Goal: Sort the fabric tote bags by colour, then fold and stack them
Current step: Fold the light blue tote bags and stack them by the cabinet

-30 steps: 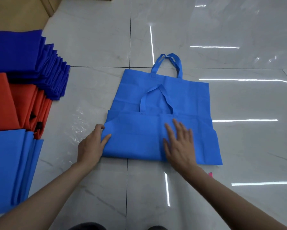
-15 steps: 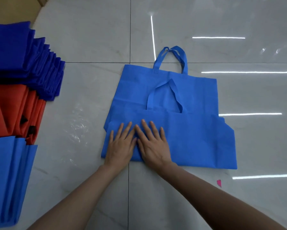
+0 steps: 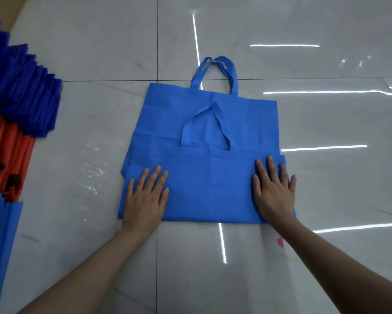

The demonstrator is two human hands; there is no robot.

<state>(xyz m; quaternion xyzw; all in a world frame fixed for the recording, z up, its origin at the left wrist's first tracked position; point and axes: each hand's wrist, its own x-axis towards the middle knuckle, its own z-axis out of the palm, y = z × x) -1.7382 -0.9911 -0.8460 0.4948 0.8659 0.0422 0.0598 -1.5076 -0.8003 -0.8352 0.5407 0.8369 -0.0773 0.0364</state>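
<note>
Bag (image 3: 209, 123) lies flat on the floor (image 3: 88, 132), centre of view, far handle (image 3: 215, 71) pointing away. A near layer (image 3: 211, 189) is doubled over it, with a second handle (image 3: 204, 128) lying on the blue panel. Cannot tell if this is one bag or two.

Change: half a second ago both hands sat side by side on the left part of the near layer. Now they are well apart. Left hand (image 3: 145, 198) is near the layer's left edge and right hand (image 3: 274, 191) near its right edge. Both are flat, palms down, fingers straight and spread, pressing the cloth and gripping nothing. A second ago the left hand was pinching the left edge; that pinch is gone.

Meaning: reads as an outward smoothing sweep that flattens the first fold, and the layer looks even and crease-free. Likely next is a second fold, then a move to a pile.

Far left are three sorted piles, touching in a row: dark blue (image 3: 25, 87) farthest, orange (image 3: 6, 155) in the middle, light blue (image 3: 0, 234) nearest. The light blue one looks like this bag's match.
</note>
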